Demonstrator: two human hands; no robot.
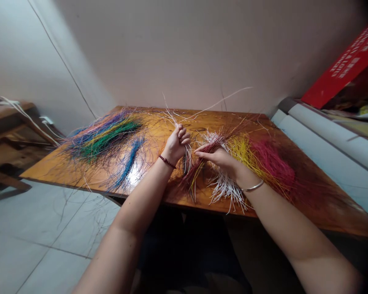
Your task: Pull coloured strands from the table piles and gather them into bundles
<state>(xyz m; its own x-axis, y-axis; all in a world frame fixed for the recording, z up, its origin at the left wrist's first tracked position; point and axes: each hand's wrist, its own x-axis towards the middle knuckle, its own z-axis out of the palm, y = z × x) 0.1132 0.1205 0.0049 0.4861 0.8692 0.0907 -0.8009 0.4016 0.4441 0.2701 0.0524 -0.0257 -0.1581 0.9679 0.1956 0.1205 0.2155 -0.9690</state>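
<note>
My left hand (177,143) is closed in a fist around a few thin white strands, whose ends stick out above and below it. In my right hand (218,157) is a bundle of dark red strands (213,143), pinched under the thumb, with a few yellow ones at its lower end. Beneath that hand a bunch of white strands (228,192) lies on the table. Just right of it are yellow strands (243,153) and a pink-red bunch (274,161). What the strands are made of I cannot tell.
On the wooden table (58,169), green strands (110,139), blue strands (127,165) and purple ones (110,122) lie to the left. A wall stands behind. Right of the table are a pale rolled sheet (334,132) and a red box (340,69); a wooden bench (9,143) is at far left.
</note>
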